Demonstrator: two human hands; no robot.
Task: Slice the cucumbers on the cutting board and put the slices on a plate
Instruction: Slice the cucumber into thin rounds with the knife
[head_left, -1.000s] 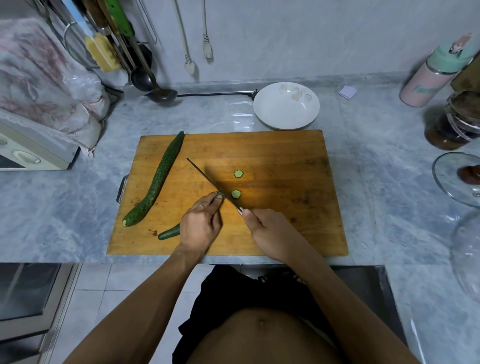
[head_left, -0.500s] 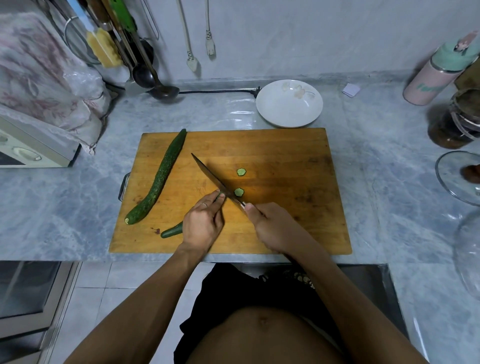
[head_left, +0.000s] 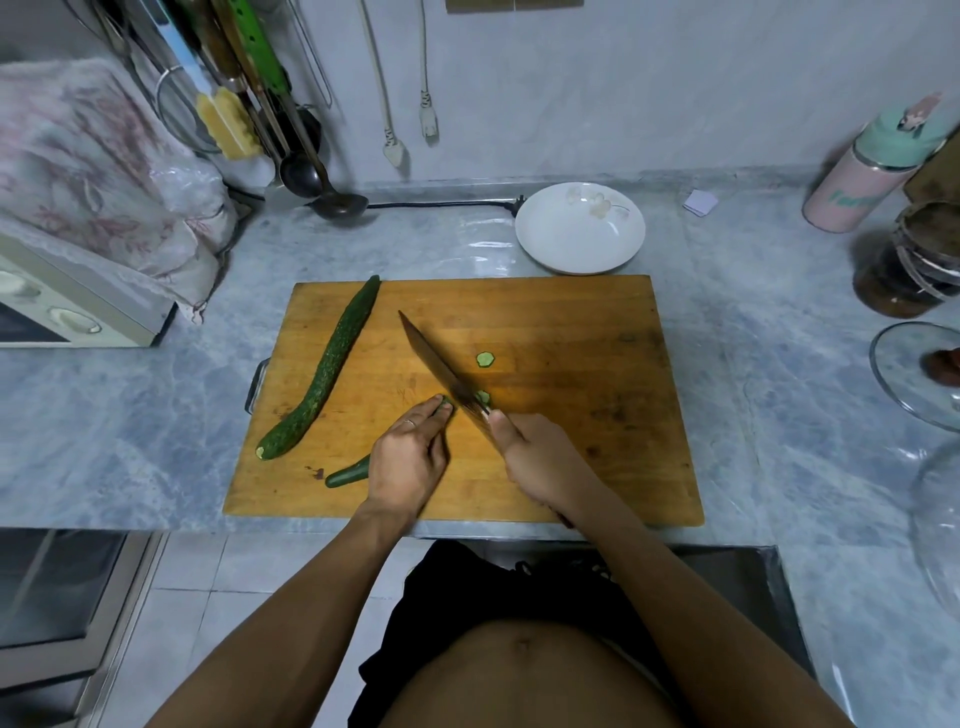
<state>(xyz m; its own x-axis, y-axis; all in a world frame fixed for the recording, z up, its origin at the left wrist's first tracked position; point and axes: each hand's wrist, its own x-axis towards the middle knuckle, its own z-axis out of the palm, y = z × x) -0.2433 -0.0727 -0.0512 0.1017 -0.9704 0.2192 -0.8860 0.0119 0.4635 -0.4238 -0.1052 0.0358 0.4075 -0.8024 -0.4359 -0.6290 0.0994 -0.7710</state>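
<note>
a grey marbled surface (head_left: 779, 395) runs under a pale wall, with hanging utensils at 11 o'clock. a rectangular wooden board (head_left: 571, 457) lies at centre; a round white plate (head_left: 579, 244) sits just past its far edge at 12 o'clock. a long bumpy cucumber (head_left: 324, 371) lies at 9 o'clock. the left hand (head_left: 408, 462) has its fingers curled onto a second cucumber (head_left: 347, 475); the right hand (head_left: 543, 460) grips the knife (head_left: 441, 371). two slices (head_left: 485, 359) lie right of the blade, which has lifted and tilted since a second ago.
</note>
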